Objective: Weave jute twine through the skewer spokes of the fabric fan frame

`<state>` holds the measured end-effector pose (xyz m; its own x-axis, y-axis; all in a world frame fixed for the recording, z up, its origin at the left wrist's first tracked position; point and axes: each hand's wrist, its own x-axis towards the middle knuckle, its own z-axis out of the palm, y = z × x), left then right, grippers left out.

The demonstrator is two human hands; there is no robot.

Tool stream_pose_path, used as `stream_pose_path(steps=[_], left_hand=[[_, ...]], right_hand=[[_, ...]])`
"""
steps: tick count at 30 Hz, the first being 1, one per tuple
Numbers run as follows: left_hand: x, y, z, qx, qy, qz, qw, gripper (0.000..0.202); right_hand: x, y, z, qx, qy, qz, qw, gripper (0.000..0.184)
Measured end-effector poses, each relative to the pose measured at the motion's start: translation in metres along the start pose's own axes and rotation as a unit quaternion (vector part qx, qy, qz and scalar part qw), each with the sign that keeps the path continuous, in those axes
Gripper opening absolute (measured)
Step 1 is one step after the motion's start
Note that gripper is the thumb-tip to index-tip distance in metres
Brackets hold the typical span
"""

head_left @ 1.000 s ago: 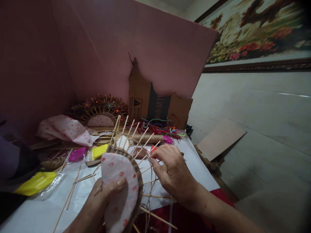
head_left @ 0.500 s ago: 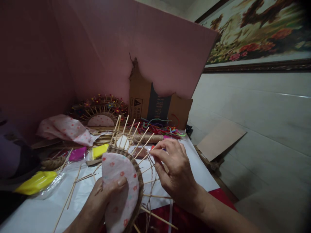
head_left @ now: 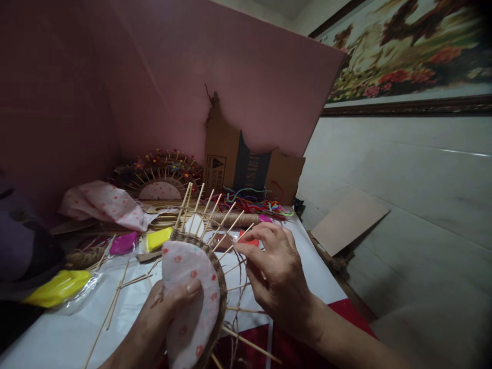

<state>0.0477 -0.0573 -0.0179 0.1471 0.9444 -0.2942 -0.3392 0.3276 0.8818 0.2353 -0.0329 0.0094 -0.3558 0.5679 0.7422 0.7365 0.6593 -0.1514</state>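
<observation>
My left hand grips a round disc covered in pink spotted cloth, thumb pressed on its face. A band of brown twine is woven round its rim, and several thin wooden sticks fan out from it. My right hand sits just right of the disc, fingers pinched among the sticks on a strand of twine whose loose end hangs down.
A finished stick-fan piece leans on the pink board behind. Spotted cloth, yellow and pink clay packs, loose sticks, coloured pipe cleaners and a torn cardboard box lie about the white table.
My right hand has shifted slightly up and then back among the sticks, working the twine along. The disc and my left hand have stayed put.
</observation>
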Motion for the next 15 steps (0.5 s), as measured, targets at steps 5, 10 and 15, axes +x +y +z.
stream_pose_path(steps=[5, 10, 15], left_hand=[[-0.0026, 0.0018, 0.0037, -0.004, 0.025, -0.008, 1.000, 0.024], [-0.0009, 0.0006, 0.0020, -0.014, 0.020, -0.007, 1.000, 0.023], [0.0001, 0.0001, 0.0005, -0.014, 0.009, -0.003, 1.000, 0.023]], right_hand=[[-0.0001, 0.0021, -0.0012, 0.009, 0.016, 0.006, 1.000, 0.030], [-0.0015, 0.0012, 0.0001, 0.008, 0.002, -0.001, 1.000, 0.029], [-0.0017, 0.0000, 0.0001, 0.008, 0.014, -0.006, 1.000, 0.031]])
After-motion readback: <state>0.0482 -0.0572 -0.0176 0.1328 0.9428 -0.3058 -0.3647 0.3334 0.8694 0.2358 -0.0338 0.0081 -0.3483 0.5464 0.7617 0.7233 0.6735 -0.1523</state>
